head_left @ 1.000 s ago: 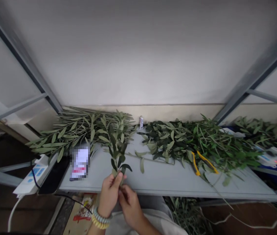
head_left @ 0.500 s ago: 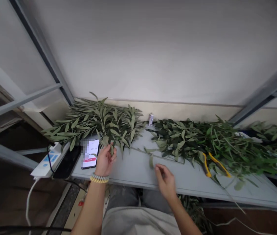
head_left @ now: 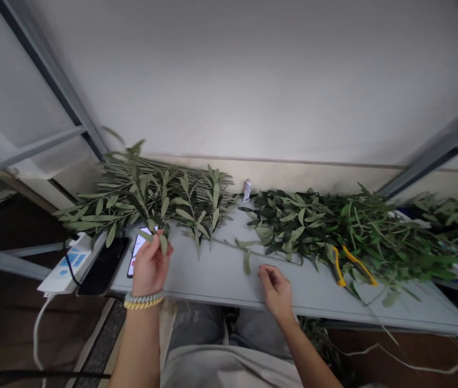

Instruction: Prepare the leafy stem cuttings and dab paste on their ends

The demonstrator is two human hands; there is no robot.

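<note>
My left hand (head_left: 150, 269) grips the lower end of a leafy branch (head_left: 139, 186), which stands up from my fingers over the left pile of branches (head_left: 196, 196). Its leaves partly cover a lit phone (head_left: 135, 253) beneath. My right hand (head_left: 276, 292) hovers near the table's front edge, thumb and fingertips pressed together; whatever they may hold is too small to tell. Just left of it, a single leaf (head_left: 247, 263) lies on the grey table (head_left: 216, 275). A thin stem (head_left: 265, 253) stretches behind that leaf toward the right pile of leafy branches (head_left: 293, 221).
Yellow-handled pliers (head_left: 354, 265) rest against the right pile. A small tube (head_left: 247, 191) stands by the wall. At the left edge are a dark phone (head_left: 103, 268) and a white power strip (head_left: 67, 264) with cables. Metal frame posts rise on both sides.
My left hand has moved left, and the branch in it now stands raised above the pile. My right hand has stayed nearly in place. The view has shifted slightly.
</note>
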